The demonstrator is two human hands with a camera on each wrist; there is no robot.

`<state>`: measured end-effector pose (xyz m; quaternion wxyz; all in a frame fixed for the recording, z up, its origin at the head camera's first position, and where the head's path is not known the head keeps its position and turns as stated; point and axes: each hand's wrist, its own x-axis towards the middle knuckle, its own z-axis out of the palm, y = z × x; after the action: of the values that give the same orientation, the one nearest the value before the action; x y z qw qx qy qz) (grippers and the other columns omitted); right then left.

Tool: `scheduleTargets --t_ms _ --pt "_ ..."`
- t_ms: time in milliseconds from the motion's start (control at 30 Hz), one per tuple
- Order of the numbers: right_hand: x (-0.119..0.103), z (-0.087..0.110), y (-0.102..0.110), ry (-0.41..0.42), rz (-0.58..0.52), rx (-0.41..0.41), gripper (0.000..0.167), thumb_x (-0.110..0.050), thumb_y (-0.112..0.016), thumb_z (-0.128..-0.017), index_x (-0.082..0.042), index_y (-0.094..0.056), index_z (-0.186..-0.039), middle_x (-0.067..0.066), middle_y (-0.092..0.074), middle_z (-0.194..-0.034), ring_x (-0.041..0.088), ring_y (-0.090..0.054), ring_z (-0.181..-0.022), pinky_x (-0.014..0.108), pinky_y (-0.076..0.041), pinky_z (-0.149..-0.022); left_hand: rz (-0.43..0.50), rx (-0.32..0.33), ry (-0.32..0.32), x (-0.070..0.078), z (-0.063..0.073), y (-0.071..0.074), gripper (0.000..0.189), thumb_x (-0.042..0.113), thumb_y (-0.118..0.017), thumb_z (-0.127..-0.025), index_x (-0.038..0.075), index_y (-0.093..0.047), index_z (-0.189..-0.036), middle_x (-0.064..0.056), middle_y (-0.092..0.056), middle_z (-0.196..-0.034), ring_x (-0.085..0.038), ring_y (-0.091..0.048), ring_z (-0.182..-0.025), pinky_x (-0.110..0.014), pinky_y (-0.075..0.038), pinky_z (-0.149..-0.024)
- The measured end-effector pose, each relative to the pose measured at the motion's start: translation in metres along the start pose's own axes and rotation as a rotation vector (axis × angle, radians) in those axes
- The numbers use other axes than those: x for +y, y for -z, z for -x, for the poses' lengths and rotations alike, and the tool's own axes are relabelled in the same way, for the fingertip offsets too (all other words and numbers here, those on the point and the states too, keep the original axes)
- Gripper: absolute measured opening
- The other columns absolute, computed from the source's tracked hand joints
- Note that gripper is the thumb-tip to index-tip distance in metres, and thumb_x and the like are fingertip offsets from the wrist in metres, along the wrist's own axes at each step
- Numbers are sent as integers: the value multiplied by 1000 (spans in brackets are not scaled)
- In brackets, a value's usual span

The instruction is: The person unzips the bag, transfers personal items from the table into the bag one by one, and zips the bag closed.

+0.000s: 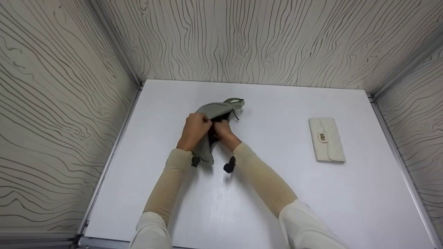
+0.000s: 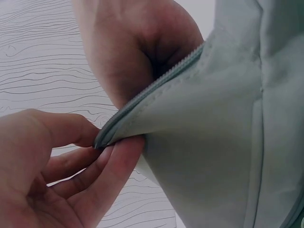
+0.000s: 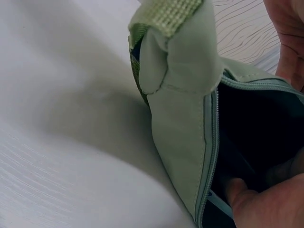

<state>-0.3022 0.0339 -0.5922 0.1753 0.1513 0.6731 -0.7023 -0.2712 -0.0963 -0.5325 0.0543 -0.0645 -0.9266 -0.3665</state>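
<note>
A sage-green zippered bag (image 1: 216, 109) is tilted above the white table, its zipped mouth open on a dark inside. At the mouth's edge, my left hand (image 1: 196, 128) pinches the fabric beside the zipper (image 2: 156, 85) between thumb and fingers. My right hand (image 1: 224, 131) reaches into the mouth. The right thumb (image 3: 242, 194) shows near the zipper's lower end, while the other fingers are mostly hidden inside; I cannot tell whether they hold anything. A woven green loop (image 3: 166, 19) stands at one end of the bag.
A cream wallet (image 1: 327, 140) with a metal clasp lies on the right of the white table (image 1: 277, 193). Wood-grain panels (image 1: 238, 41) enclose the table at the back and both sides. Small dark pieces (image 1: 229, 165) hang by the wrists.
</note>
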Motion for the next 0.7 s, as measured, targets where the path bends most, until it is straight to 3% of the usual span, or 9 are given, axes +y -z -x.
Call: scheduleTargets --t_ms 100,333,600,700 --pt "0 1 -1 19 19 1 26 -8 -49 -99 0 -49 -124 2 -47 -85 12 -46 -62 27 -40 -61 -4 3 -2 -1 0 0 18 7 -65 -96 1 -75 -82 -10 -72 -81 -18 -57 -68 -31 -47 -62" --pt "0 2 -1 40 107 4 53 -9 -47 -98 9 -40 -148 8 -46 -100 14 -47 -69 26 -40 -61 3 2 -4 -2 0 -1 18 8 -65 -97 2 -75 -84 -11 -73 -83 -18 -59 -69 -32 -48 -63" --pt "0 2 3 111 304 40 49 -15 -51 -95 13 -55 -135 19 -59 -121 28 -57 -100 30 -48 -77 -3 -3 0 -1 1 -1 17 8 -66 -97 2 -74 -84 -10 -72 -82 -17 -57 -68 -31 -47 -63" --pt "1 2 4 107 327 28 50 -18 -53 -95 14 -58 -134 24 -64 -126 29 -63 -99 31 -52 -75 3 -12 12 -1 1 -1 16 8 -66 -98 1 -77 -87 -12 -75 -86 -18 -60 -70 -32 -50 -63"
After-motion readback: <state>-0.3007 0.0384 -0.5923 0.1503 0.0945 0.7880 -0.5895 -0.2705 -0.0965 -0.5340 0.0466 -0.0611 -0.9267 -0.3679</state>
